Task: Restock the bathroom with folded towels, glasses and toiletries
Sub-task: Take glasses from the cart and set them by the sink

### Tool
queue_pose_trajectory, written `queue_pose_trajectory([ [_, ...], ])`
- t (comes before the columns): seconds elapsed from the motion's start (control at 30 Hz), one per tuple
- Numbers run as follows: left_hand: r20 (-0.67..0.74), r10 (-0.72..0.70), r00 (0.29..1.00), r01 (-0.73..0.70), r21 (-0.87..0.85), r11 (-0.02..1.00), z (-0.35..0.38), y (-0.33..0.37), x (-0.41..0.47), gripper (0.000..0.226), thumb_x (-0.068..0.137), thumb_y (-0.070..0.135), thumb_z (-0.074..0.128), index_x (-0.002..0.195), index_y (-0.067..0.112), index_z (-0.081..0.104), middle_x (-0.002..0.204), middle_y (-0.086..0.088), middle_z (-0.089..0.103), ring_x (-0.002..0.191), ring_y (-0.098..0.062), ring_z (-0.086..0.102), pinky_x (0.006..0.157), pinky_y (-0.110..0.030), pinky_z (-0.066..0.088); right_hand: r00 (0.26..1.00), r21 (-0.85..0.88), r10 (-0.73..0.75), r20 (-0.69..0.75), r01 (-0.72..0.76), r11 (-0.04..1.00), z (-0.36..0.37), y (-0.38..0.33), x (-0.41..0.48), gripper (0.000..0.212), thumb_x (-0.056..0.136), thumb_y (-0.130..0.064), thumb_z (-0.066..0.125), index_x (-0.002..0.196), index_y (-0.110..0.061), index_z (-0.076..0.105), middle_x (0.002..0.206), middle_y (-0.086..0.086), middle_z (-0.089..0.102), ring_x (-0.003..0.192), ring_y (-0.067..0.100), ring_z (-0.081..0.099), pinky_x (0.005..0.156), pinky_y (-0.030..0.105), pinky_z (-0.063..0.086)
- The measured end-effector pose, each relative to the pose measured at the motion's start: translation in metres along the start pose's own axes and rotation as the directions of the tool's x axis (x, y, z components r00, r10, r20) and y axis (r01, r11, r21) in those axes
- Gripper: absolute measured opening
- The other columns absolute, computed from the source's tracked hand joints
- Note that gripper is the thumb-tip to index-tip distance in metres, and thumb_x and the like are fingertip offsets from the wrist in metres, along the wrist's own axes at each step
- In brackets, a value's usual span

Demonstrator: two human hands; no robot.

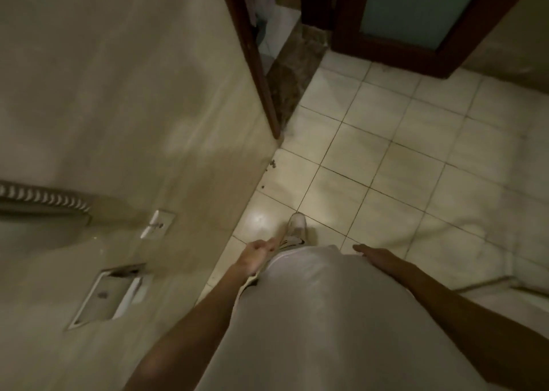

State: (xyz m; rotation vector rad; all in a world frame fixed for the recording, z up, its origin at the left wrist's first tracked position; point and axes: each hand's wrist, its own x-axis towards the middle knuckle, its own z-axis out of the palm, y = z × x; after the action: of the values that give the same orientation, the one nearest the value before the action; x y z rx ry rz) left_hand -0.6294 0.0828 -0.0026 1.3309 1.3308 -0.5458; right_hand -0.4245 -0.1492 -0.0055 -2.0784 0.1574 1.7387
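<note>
No towels, glasses or toiletries show in this view. My left hand [258,254] hangs beside my left hip with its fingers loosely curled and nothing in it. My right hand [375,255] hangs flat at my right side, fingers stretched out and holding nothing. Both bare forearms frame my light shirt. One pale shoe [297,229] is stepping forward on the tiled floor [386,159].
A beige wall [118,93] runs along my left, carrying a recessed holder [110,295], a small plate [157,223] and a flexible metal hose [44,199]. Ahead is a dark wooden door frame [255,58] and a door with a frosted panel [416,7].
</note>
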Motion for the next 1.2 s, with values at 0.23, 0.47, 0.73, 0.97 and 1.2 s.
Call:
queue_pose_trajectory([
  [0.23,0.050,-0.179,0.983,0.178,0.032,0.984,-0.045,0.030,0.063,0.043,0.099,0.043,0.055,0.103,0.001,0.064,0.107,-0.017,0.065,0.076,-0.015,0.061,0.064,-0.026,0.048,0.985,0.158,-0.095,-0.143,0.118,0.980,-0.039,-0.110,0.028,0.053,0.090,-0.058,0.057,0.115,-0.011,0.061,0.125,0.017,0.062,0.116,0.035,0.058,0.101,0.048,0.043],
  [0.47,0.086,-0.087,0.992,0.083,0.052,0.995,-0.053,0.171,0.111,0.040,0.098,0.048,0.055,0.098,0.009,0.065,0.088,-0.008,0.062,0.073,-0.022,0.058,0.065,-0.030,0.048,0.971,0.194,-0.003,-0.241,0.052,0.980,-0.090,-0.138,0.035,0.059,0.097,-0.052,0.051,0.128,-0.002,0.059,0.131,0.016,0.058,0.101,0.024,0.059,0.088,0.034,0.043],
  [0.73,0.090,0.074,0.993,-0.075,0.006,0.997,-0.027,0.339,0.178,0.034,0.097,0.045,0.057,0.097,0.012,0.065,0.082,-0.004,0.063,0.070,-0.021,0.058,0.062,-0.029,0.046,0.977,0.409,0.133,-0.168,-0.054,0.911,-0.186,-0.159,0.073,0.053,0.095,-0.047,0.057,0.127,-0.006,0.061,0.111,0.012,0.063,0.091,0.026,0.063,0.078,0.036,0.050],
  [0.97,-0.030,-0.006,1.000,0.007,0.045,0.999,-0.018,0.380,0.208,0.038,0.095,0.049,0.055,0.091,0.015,0.072,0.095,-0.006,0.070,0.085,-0.021,0.064,0.079,-0.032,0.049,0.989,0.254,0.042,-0.141,-0.005,0.967,-0.284,-0.298,0.110,0.057,0.092,-0.052,0.059,0.122,-0.004,0.062,0.119,0.014,0.060,0.094,0.026,0.057,0.075,0.034,0.041],
  [1.2,-0.085,-0.173,0.981,0.154,-0.195,0.969,-0.045,0.416,0.234,0.032,0.094,0.034,0.062,0.081,0.006,0.069,0.063,-0.003,0.067,0.058,-0.018,0.059,0.063,-0.025,0.045,0.982,0.115,-0.166,-0.093,0.176,0.978,-0.340,-0.458,0.145,0.048,0.087,-0.058,0.062,0.107,-0.014,0.065,0.107,0.008,0.066,0.093,0.022,0.055,0.084,0.037,0.044],
])
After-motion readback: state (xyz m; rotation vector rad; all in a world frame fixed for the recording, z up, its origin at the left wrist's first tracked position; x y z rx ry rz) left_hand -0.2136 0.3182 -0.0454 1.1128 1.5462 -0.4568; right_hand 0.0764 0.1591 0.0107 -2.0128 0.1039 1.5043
